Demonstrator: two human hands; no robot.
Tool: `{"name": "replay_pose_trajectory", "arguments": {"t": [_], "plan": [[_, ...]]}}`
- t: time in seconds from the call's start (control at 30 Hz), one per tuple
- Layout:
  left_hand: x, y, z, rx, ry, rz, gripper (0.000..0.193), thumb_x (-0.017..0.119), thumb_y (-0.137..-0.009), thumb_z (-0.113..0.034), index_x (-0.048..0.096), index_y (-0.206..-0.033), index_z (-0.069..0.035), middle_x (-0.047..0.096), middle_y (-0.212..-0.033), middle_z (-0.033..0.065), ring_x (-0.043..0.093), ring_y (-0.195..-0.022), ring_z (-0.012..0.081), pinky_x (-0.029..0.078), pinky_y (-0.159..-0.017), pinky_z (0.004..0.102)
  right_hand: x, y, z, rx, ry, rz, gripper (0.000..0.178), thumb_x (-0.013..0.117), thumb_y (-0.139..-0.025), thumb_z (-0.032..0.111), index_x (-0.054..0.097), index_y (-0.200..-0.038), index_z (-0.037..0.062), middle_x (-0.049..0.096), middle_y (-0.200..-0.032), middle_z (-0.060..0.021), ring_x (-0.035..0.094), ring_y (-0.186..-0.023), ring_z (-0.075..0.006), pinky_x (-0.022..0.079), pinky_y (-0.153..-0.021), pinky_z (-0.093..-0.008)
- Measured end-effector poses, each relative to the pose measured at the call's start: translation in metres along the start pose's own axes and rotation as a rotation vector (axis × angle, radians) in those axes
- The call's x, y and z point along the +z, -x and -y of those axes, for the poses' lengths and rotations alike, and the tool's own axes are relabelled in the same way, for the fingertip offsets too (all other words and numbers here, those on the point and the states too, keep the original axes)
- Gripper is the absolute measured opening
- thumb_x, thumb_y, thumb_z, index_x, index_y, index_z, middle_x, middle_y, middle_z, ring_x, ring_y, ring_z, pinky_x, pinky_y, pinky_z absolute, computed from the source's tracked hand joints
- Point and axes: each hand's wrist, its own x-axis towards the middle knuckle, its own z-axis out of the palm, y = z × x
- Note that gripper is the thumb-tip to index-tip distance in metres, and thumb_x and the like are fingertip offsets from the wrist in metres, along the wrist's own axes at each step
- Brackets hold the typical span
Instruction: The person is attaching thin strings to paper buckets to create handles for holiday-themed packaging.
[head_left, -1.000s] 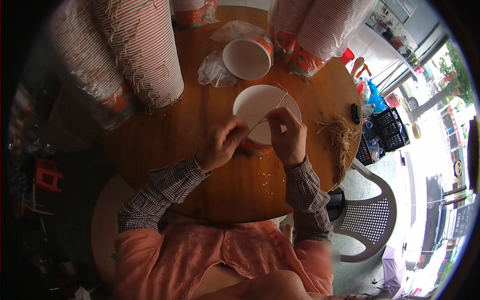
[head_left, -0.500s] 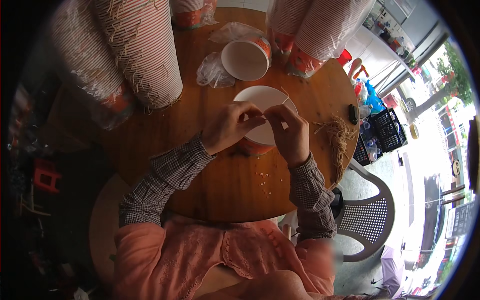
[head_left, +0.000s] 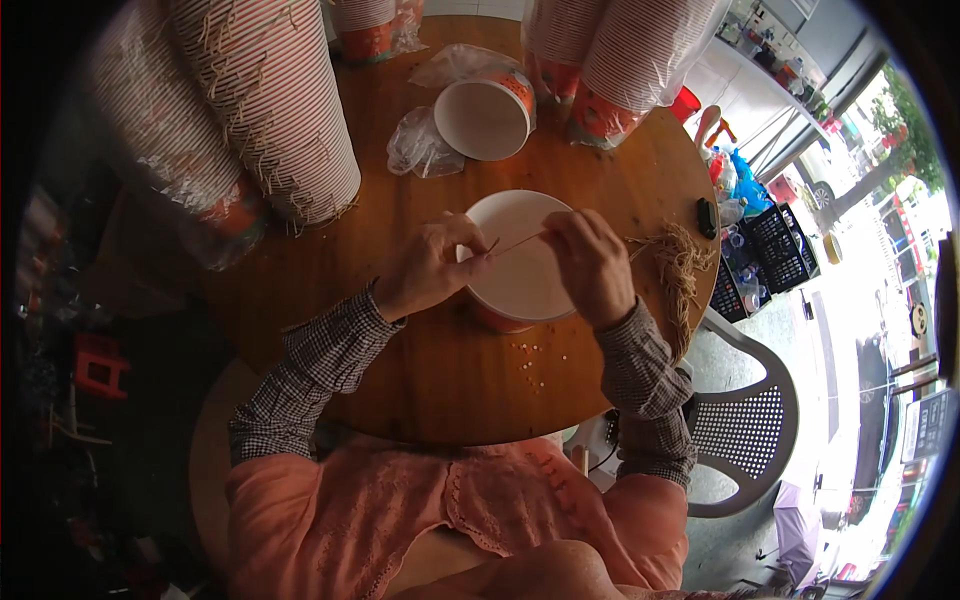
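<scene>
A thin tan strand (head_left: 520, 242) is drawn out between my two hands, above a white-lined paper tub (head_left: 517, 290) with an orange outside. My left hand (head_left: 428, 268) pinches one end of it between thumb and fingers at the tub's left rim. At the right rim my right hand (head_left: 592, 265) has its fingers closed on the other end; the fingertips are partly hidden. A tangled bundle of similar tan strands (head_left: 682, 275) lies on the table to the right of my right hand.
Tall stacks of paper tubs (head_left: 275, 110) stand at the far left, strands poking from between their rims. More wrapped stacks (head_left: 640, 60) rise at the far right. Another tub (head_left: 483, 120) lies tilted beside crumpled plastic (head_left: 422, 143). Pale bits (head_left: 530, 370) are scattered near the table edge.
My hands have moved apart from nearly touching, and the strand now shows stretched between them. The view has shifted slightly.
</scene>
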Motion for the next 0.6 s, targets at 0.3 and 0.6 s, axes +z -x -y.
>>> {"name": "replay_pose_trajectory", "arguments": {"t": [0.3,0.6], "plan": [[0.000,0.002,0.003,0.272,-0.365,0.006,0.013,0.072,-0.075,-0.006,0.059,-0.074,-0.006,0.061,-0.083,0.0027,0.059,-0.086,0.0201,0.040,-0.091,0.0367,-0.033,0.043,-0.045,0.375,0.036,-0.060,0.009,0.066,-0.083,0.007,0.061,-0.090,0.0030,0.063,-0.084,-0.0129,0.063,-0.074,-0.0312,0.049,-0.063,-0.0359],[0.001,-0.002,-0.001,0.387,-0.610,-0.048,0.011,0.072,-0.079,-0.011,0.062,-0.082,-0.009,0.057,-0.086,0.0001,0.058,-0.087,0.0173,0.039,-0.097,0.0402,-0.018,0.072,-0.062,0.351,0.045,-0.022,0.010,0.064,-0.082,0.005,0.062,-0.091,0.0027,0.060,-0.087,-0.0143,0.062,-0.083,-0.0331,0.050,-0.067,-0.0383]]}}
